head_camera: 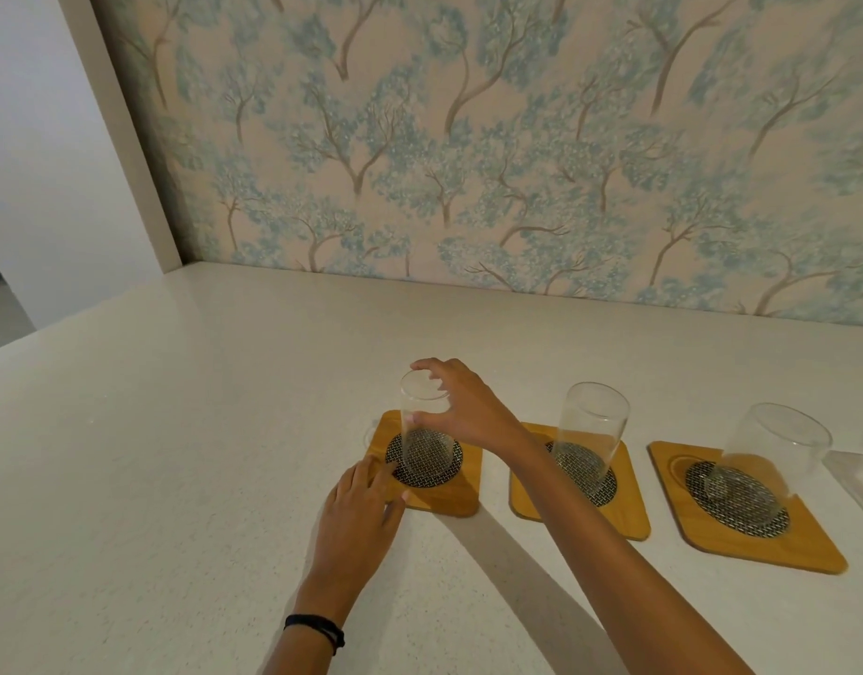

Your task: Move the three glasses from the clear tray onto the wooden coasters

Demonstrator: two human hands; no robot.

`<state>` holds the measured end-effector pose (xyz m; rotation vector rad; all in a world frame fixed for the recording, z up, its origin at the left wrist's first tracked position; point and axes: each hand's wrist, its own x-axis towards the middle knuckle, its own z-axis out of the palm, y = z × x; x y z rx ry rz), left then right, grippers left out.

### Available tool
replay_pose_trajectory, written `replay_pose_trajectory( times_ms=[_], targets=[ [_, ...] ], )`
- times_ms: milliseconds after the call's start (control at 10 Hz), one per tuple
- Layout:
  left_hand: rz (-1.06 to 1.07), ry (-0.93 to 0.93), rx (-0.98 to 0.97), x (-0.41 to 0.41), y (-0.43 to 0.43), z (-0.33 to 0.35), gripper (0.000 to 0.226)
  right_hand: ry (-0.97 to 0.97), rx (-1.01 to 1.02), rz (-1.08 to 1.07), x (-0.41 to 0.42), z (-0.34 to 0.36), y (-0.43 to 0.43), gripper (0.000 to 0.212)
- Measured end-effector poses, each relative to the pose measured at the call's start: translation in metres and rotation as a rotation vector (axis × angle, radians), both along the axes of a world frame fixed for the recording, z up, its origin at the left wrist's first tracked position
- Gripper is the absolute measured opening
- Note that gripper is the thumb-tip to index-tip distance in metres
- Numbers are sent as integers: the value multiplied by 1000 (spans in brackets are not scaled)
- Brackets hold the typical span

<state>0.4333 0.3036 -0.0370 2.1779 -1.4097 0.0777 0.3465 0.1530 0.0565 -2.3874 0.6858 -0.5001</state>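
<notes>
Three wooden coasters with dark woven centres lie in a row on the white counter. On the left coaster [461,494] stands a clear glass [422,431], and my right hand [461,406] grips it near the rim. My left hand [358,509] rests flat with its fingers on that coaster's front left corner. A second glass [590,431] stands on the middle coaster [629,509]. A third glass [770,465] stands on the right coaster [804,543]. The clear tray [858,475] shows only partly at the right edge.
A wall with blue tree wallpaper [468,163] rises behind the counter [176,479]. A white pillar [127,163] stands at the back left, and the counter's left edge drops off beyond it.
</notes>
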Motion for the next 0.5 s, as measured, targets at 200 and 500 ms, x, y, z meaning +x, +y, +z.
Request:
replay_pose_trajectory(
  times_ms=[200, 500],
  targets=[
    [13, 51, -6, -4, 4, 3, 41, 45, -10, -2, 2, 1, -1, 66],
    [26, 97, -69, -4, 4, 5, 79, 112, -118, -41, 0, 11, 9, 77]
  ],
)
